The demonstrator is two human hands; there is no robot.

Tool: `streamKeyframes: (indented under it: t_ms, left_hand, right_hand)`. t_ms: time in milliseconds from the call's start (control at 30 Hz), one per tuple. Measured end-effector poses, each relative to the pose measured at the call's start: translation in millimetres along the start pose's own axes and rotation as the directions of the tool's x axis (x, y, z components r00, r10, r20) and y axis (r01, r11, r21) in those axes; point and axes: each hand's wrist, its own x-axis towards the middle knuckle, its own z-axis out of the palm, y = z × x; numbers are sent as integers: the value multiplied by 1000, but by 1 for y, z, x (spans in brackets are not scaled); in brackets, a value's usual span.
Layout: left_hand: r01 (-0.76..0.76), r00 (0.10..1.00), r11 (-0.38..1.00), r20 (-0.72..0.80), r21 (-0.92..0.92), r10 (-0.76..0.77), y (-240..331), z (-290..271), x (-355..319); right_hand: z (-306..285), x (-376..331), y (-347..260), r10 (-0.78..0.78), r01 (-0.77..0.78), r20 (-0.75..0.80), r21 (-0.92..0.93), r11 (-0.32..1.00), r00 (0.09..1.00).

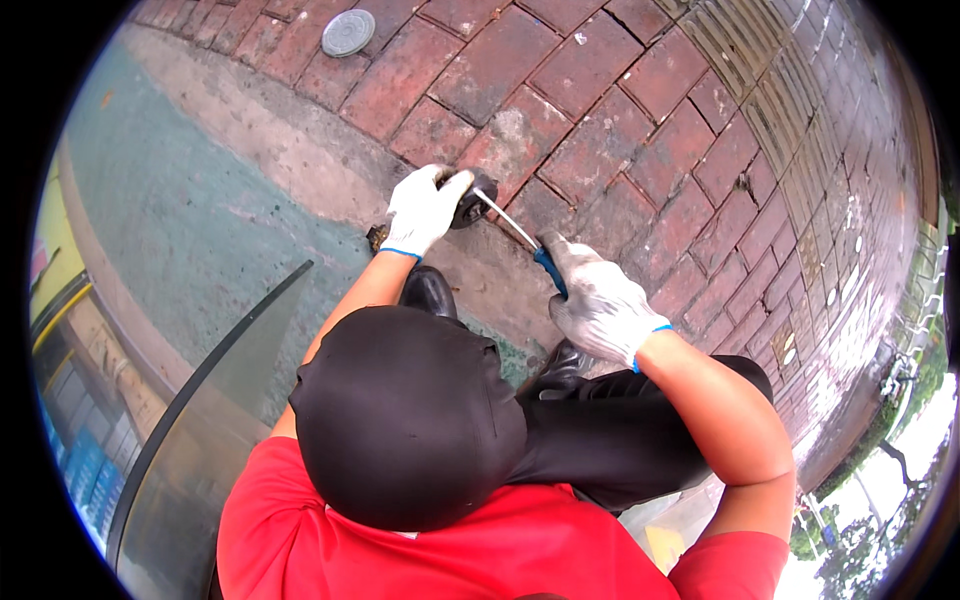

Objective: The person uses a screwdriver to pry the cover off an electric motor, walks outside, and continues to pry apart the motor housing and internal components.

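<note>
**Gloved hands work a screwdriver against a dark round fitting on the pavement**

The left hand (pixel 425 208), in a white work glove with a blue cuff, is curled down over a small dark round fitting (pixel 474 203) at the edge of the red brick paving (pixel 600 130); the fingers are bent and pressed on its top and left side, with the thumb along its upper rim. The right hand (pixel 598 305), in a similar soiled glove, is closed in a fist around the blue handle of a screwdriver (pixel 522 240). The metal shaft runs from that fist toward 10 o'clock, and its tip meets the fitting just beside the left thumb.

Much of the fitting is covered by the left glove, so its exact shape and kind are hard to make out. A small brownish piece at 8 o'clock from the left hand is too small to identify. The handle is mostly buried in the right fist. A black-covered head (pixel 405 415) and a red shirt (pixel 430 550) fill the lower middle of the view, hiding the body below; black shoes (pixel 428 290) peek out beneath the left forearm.

The fitting lies directly under the left hand, and at 10 o'clock from the right hand, near it. A grey round cover (pixel 348 32) sits well apart at 12 o'clock.
</note>
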Motion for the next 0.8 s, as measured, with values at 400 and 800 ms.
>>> streamKeyframes:
  t_ms: [400,800]
  left_hand:
    - [87,989,996,124,-16,-85,-23,-12,25]
    - [-59,989,990,140,131,41,-24,-14,6]
  right_hand:
    - [11,37,14,-70,71,11,-206,976,997]
    - [3,49,-3,70,-72,41,74,995,997]
